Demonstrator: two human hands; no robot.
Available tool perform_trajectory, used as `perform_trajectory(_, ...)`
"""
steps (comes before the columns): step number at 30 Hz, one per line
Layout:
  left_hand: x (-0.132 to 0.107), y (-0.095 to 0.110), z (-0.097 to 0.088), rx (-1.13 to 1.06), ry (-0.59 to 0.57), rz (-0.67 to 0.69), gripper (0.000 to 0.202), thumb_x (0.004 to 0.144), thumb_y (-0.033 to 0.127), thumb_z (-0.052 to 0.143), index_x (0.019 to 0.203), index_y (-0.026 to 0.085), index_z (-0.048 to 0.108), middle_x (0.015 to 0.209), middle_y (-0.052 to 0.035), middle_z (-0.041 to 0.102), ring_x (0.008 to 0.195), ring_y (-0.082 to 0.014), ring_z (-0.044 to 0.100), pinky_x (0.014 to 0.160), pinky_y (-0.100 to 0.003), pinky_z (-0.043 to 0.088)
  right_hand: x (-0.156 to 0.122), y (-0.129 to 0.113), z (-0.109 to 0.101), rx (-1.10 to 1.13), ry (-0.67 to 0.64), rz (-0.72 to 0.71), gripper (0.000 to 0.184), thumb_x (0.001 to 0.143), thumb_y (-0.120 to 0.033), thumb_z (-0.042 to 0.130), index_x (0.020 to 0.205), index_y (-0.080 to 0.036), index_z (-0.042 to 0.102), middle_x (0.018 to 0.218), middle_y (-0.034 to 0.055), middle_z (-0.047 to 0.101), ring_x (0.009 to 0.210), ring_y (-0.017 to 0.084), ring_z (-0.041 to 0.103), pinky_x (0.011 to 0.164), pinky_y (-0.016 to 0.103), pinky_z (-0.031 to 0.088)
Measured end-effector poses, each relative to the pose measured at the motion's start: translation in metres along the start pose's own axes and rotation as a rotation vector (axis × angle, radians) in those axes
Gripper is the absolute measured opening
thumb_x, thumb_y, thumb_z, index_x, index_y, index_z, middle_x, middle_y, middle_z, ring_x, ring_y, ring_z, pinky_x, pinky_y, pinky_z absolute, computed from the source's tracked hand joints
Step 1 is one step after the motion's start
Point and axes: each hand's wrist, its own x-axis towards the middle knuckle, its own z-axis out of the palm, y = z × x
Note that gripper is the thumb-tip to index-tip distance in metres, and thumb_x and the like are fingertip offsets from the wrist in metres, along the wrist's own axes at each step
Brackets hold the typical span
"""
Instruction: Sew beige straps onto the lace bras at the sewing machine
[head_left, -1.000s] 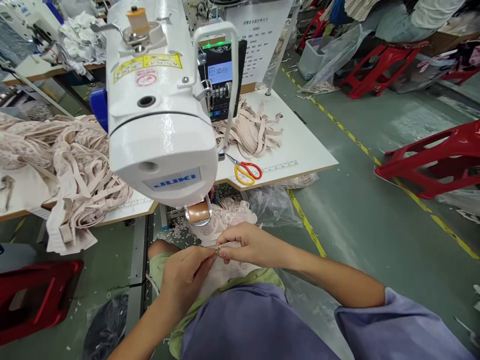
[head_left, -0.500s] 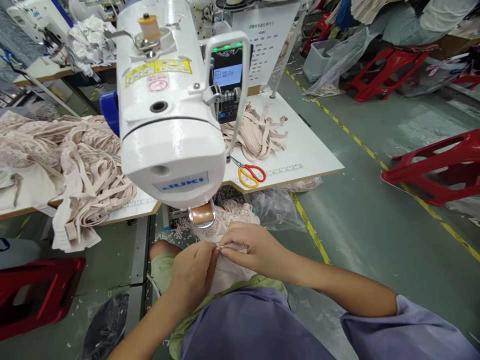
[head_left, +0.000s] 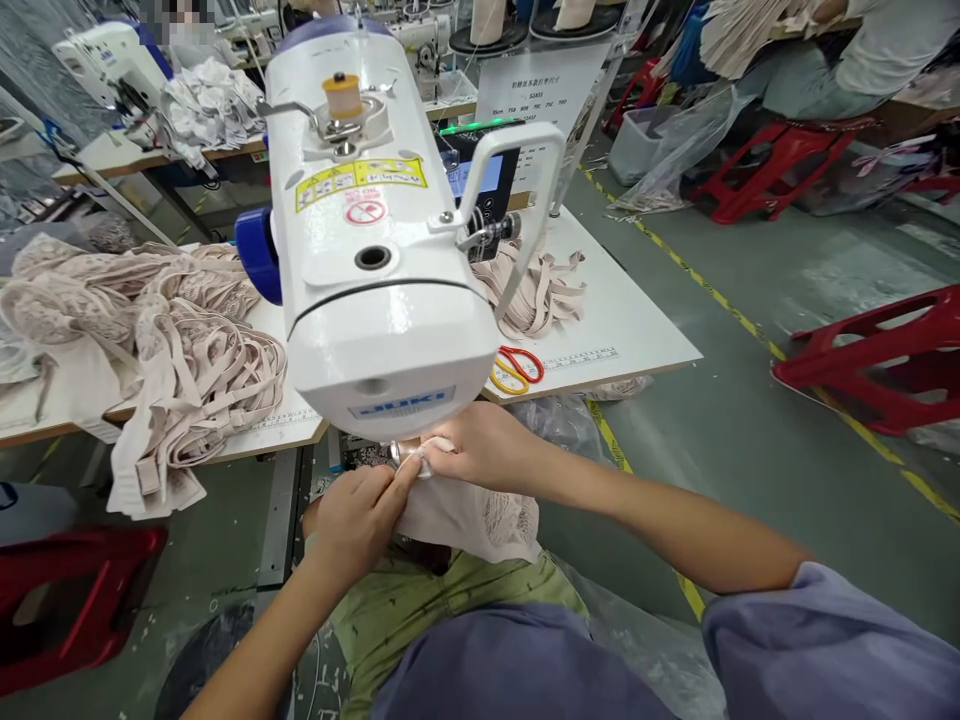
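A beige lace garment piece [head_left: 469,520] hangs from both my hands just below the head of a white sewing machine [head_left: 375,260]. My left hand [head_left: 356,520] pinches its edge with thumb and fingers closed. My right hand [head_left: 480,450] is closed on the same edge, a thin strap end showing between the two hands. The fingertips sit right under the machine's front end, which hides the needle area.
Heaps of beige straps and lace [head_left: 172,350] lie on the table's left; more straps [head_left: 536,285] and red-and-yellow scissors [head_left: 517,368] on the white table [head_left: 637,330] at right. Red stools [head_left: 877,350] stand on the green floor. Another person sits at the far right.
Both hands rose from my lap with the lace piece up to just under the machine head. The view shifted, so the machine now hides more of the hands.
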Motion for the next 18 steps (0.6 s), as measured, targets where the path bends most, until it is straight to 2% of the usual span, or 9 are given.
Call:
perform_trajectory(3,0.005,0.000,-0.003,0.023,-0.019,0.017,0.045,0.090,0.009,0.048,0.134,0.017,0.049,0.063,0.0024,0.055,0.056,-0.0146,0.050,0.052,-0.030,0.031,-0.003,0.003,0.003,-0.022,0.004,0.000,0.025,0.082,-0.017,0.054,0.057,-0.017,0.055,0.055,-0.0014,0.050,0.053,0.011,0.035,0.053,0.028,0.020)
perform_trajectory(5,0.010,0.005,-0.007,0.049,-0.056,-0.010,0.041,0.090,0.009,0.045,0.130,0.017,0.051,0.058,0.0033,0.051,0.052,-0.0148,0.048,0.048,-0.030,0.026,-0.008,0.008,0.010,-0.056,0.058,-0.029,0.019,0.086,-0.021,0.055,0.070,-0.019,0.064,0.066,0.0008,0.059,0.061,0.013,0.046,0.056,0.027,0.028)
perform_trajectory(7,0.015,0.011,-0.011,0.054,-0.101,-0.061,0.037,0.090,0.010,0.042,0.124,0.017,0.055,0.056,0.0030,0.051,0.049,-0.0147,0.047,0.045,-0.031,0.021,-0.017,0.012,0.021,-0.119,0.205,-0.100,0.016,0.091,-0.027,0.055,0.093,-0.020,0.070,0.087,0.0058,0.064,0.080,0.019,0.055,0.069,0.030,0.038)
perform_trajectory(9,0.020,0.014,-0.016,0.035,-0.132,-0.106,0.036,0.090,0.011,0.039,0.122,0.017,0.055,0.058,0.0020,0.055,0.048,-0.0149,0.048,0.044,-0.031,0.017,-0.027,0.016,0.034,-0.185,0.363,-0.167,0.022,0.093,-0.029,0.054,0.110,-0.023,0.068,0.105,0.0096,0.062,0.099,0.024,0.054,0.085,0.036,0.041)
perform_trajectory(12,0.023,0.004,-0.018,-0.002,-0.135,-0.067,0.036,0.091,0.012,0.040,0.124,0.015,0.052,0.060,0.0020,0.057,0.048,-0.0156,0.049,0.044,-0.031,0.018,-0.036,0.020,0.050,-0.208,0.505,-0.159,0.025,0.092,-0.025,0.056,0.113,-0.029,0.069,0.108,0.0084,0.061,0.105,0.025,0.052,0.096,0.042,0.039)
perform_trajectory(14,0.023,-0.010,-0.016,-0.013,-0.144,0.071,0.039,0.090,0.009,0.040,0.127,0.016,0.050,0.058,0.0029,0.054,0.048,-0.0158,0.048,0.045,-0.031,0.019,-0.038,0.022,0.057,-0.163,0.526,-0.137,0.024,0.092,-0.023,0.056,0.110,-0.028,0.070,0.098,0.0069,0.062,0.098,0.022,0.055,0.092,0.040,0.042)
perform_trajectory(16,0.023,-0.024,-0.013,-0.011,-0.155,0.208,0.042,0.089,0.007,0.041,0.128,0.019,0.050,0.057,0.0036,0.052,0.048,-0.0153,0.047,0.046,-0.030,0.018,-0.039,0.024,0.065,-0.072,0.492,-0.112,0.023,0.094,-0.023,0.053,0.109,-0.026,0.069,0.092,0.0061,0.062,0.090,0.020,0.057,0.083,0.035,0.046)
perform_trajectory(18,0.025,-0.030,-0.011,-0.006,-0.148,0.242,0.040,0.089,0.007,0.042,0.125,0.020,0.053,0.056,0.0039,0.051,0.047,-0.0148,0.046,0.046,-0.030,0.018,-0.042,0.028,0.076,0.106,0.451,-0.049,0.026,0.096,-0.026,0.051,0.119,-0.024,0.062,0.093,0.0059,0.061,0.082,0.017,0.060,0.072,0.030,0.048)
